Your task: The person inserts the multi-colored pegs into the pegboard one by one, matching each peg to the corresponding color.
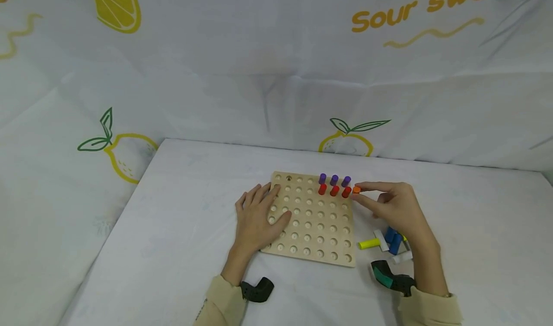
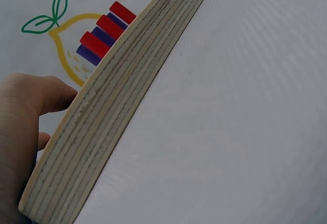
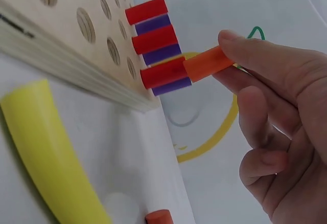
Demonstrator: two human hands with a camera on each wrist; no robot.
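A square wooden pegboard (image 1: 308, 224) with rows of round holes lies on the white cloth. Three purple pegs (image 1: 334, 179) stand in its far right corner, and three red pegs (image 1: 334, 190) stand in the row in front of them. My left hand (image 1: 258, 218) rests on the board's left side, fingers spread, thumb over the holes. Between thumb and index finger, my right hand (image 1: 395, 206) pinches an orange peg (image 3: 208, 64) just right of the last red peg. In the right wrist view, the other fingers of that hand are loosely curled.
Loose pegs lie right of the board: a yellow peg (image 1: 369, 243), blue pegs (image 1: 395, 243) and white pegs (image 1: 402, 257). Another orange peg (image 3: 159, 217) shows low in the right wrist view. Behind the table hangs a lemon-print cloth (image 1: 276, 110).
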